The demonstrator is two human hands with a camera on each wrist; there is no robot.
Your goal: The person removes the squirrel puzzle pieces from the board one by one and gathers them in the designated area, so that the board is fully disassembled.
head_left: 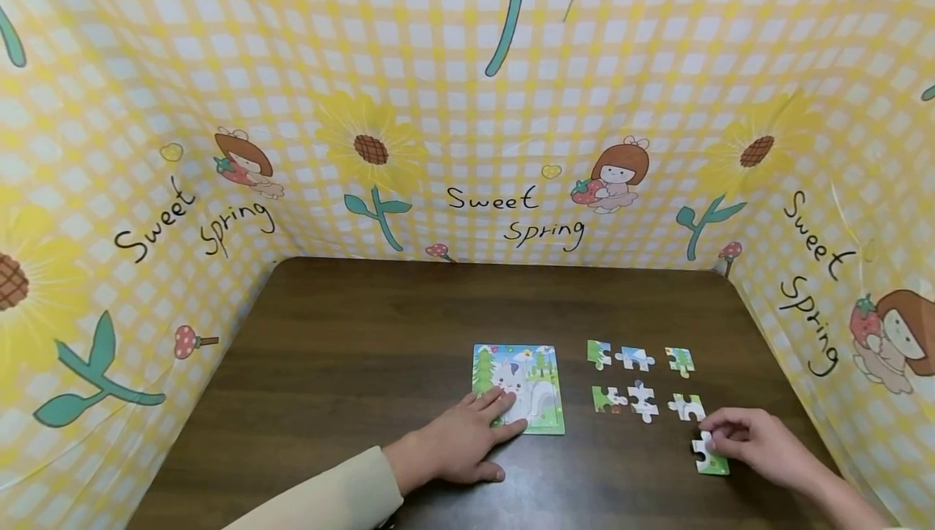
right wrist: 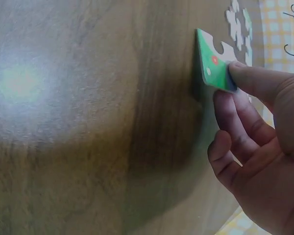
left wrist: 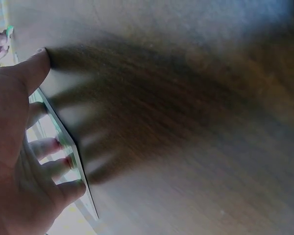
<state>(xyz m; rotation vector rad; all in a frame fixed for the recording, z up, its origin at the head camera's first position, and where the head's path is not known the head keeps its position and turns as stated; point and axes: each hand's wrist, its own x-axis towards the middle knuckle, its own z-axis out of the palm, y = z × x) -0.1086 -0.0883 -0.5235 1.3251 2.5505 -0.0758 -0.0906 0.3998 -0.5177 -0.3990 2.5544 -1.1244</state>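
Observation:
My left hand (head_left: 467,437) rests flat with spread fingers on the lower left of a puzzle board (head_left: 542,400) that pictures a white cat-like animal among green trees. In the left wrist view its fingertips lie on the board (left wrist: 63,134) and the thumb is on the table beside it. At the right, my right hand (head_left: 760,442) pinches a green and white corner puzzle piece (head_left: 712,458) between thumb and fingers. In the right wrist view that piece (right wrist: 213,63) is tilted, one edge raised off the table.
Several loose puzzle pieces (head_left: 643,402) lie in two rows on the brown table (head_left: 351,335), between the board and my right hand. Yellow checked cloth (head_left: 467,148) walls in the table at the back and both sides.

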